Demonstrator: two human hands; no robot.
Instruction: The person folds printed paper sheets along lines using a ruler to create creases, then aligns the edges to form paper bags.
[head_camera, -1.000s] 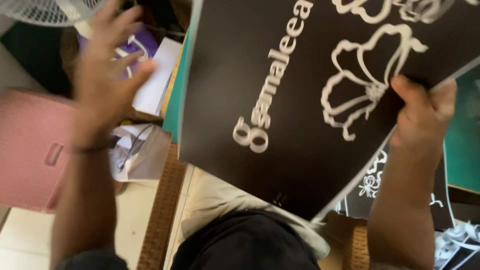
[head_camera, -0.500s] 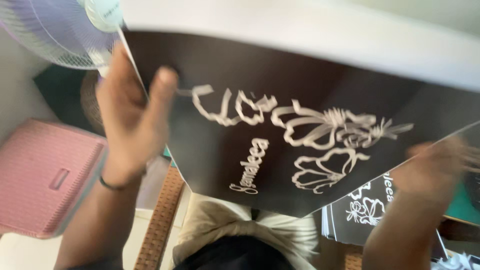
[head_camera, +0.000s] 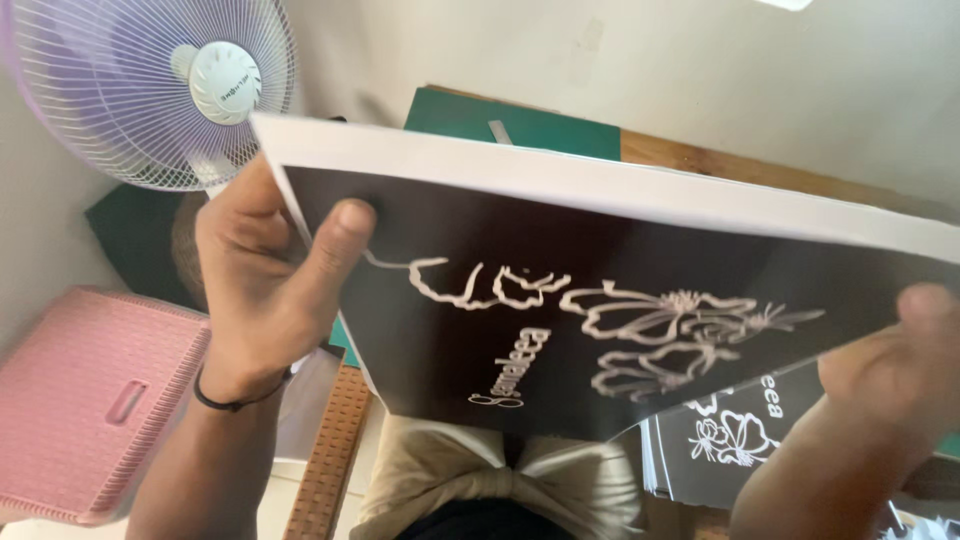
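One head-worn camera looks steeply down, close over the lap.

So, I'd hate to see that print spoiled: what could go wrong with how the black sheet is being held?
The left hand and right hand pinch only opposite edges of the black sheet, so its unsupported middle may sag or crease. The left thumb lies on the dark printed face and could leave a smudge. The fan stands close behind, and the raised sheet could knock it.
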